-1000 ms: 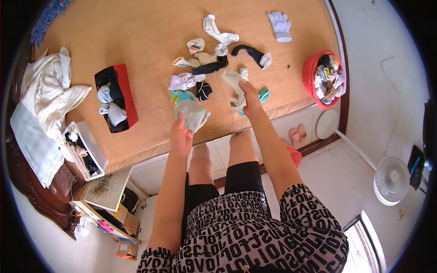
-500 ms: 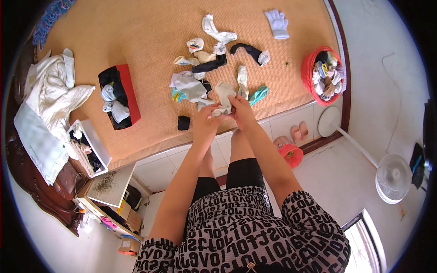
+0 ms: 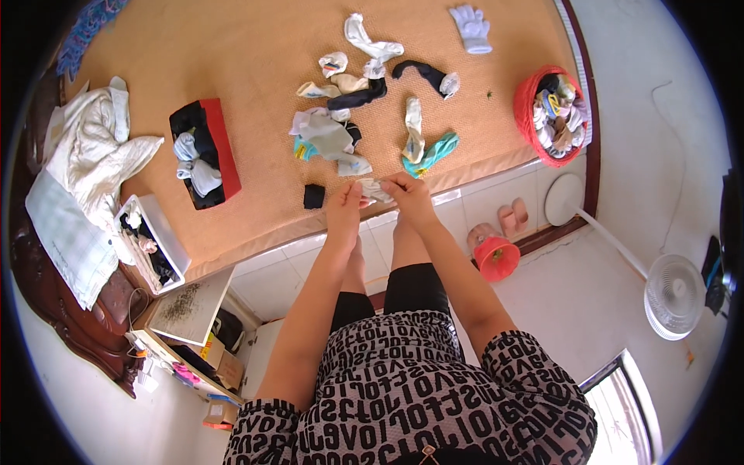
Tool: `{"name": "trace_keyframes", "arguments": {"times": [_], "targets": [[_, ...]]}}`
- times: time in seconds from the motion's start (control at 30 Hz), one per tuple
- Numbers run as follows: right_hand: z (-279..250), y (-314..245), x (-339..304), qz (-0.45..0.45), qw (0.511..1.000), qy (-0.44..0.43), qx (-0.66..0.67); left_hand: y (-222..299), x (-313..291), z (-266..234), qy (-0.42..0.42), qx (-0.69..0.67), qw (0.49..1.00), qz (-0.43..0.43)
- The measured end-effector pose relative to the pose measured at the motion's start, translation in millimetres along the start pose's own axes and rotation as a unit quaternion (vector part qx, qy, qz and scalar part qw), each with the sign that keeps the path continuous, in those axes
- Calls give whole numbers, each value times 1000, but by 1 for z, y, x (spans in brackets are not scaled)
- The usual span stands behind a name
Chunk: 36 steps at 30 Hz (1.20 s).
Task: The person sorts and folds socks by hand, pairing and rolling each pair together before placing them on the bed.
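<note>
Between my two hands is a cream sock (image 3: 374, 191), bunched up at the near edge of the mat-covered bed. My left hand (image 3: 346, 208) pinches its left end, and my right hand (image 3: 412, 200) grips the right end; the fingers partly hide it. Just beyond lie a teal sock (image 3: 435, 153) and a cream sock (image 3: 413, 124). To the left are a heap of pale socks (image 3: 324, 133) and a small folded black sock (image 3: 314, 196). Farther off, white and dark socks are scattered, including a long white sock (image 3: 364, 39) and a black sock (image 3: 421, 73).
A red basket (image 3: 524, 116) of rolled socks stands at the bed's right edge. On the left are a red-and-black box (image 3: 223, 155), a white bin (image 3: 178, 256) with clothing and a pale cloth (image 3: 85, 155). A white glove (image 3: 471, 31) lies far right; a fan (image 3: 673, 294) stands beyond the bed.
The cream sock hung out beyond my fingers before; now it is gathered short between them. My hands have moved slightly apart. The teal sock shows more fully.
</note>
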State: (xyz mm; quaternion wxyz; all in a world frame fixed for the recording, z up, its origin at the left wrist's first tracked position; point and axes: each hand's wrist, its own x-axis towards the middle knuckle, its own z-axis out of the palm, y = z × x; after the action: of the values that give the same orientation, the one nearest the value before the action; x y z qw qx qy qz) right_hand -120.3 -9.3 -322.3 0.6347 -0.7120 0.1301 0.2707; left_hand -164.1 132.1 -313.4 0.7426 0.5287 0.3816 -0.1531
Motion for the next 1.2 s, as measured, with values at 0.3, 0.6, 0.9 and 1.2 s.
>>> {"name": "trace_keyframes", "arguments": {"times": [0.3, 0.6, 0.9, 1.2], "targets": [[-10, 12, -1, 196, 879, -16, 434, 40, -31, 16, -95, -352, 920, -140], [15, -11, -34, 156, 941, -121, 273, -1, -6, -12, 61, 318, 946, -11], [1, 5, -22, -27, 952, 115, -283, -6, -24, 10, 43, 162, 978, 122], [-4, -2, -27, 18, 948, 96, -302, 11, -29, 15, -5, 281, 959, 39]]}}
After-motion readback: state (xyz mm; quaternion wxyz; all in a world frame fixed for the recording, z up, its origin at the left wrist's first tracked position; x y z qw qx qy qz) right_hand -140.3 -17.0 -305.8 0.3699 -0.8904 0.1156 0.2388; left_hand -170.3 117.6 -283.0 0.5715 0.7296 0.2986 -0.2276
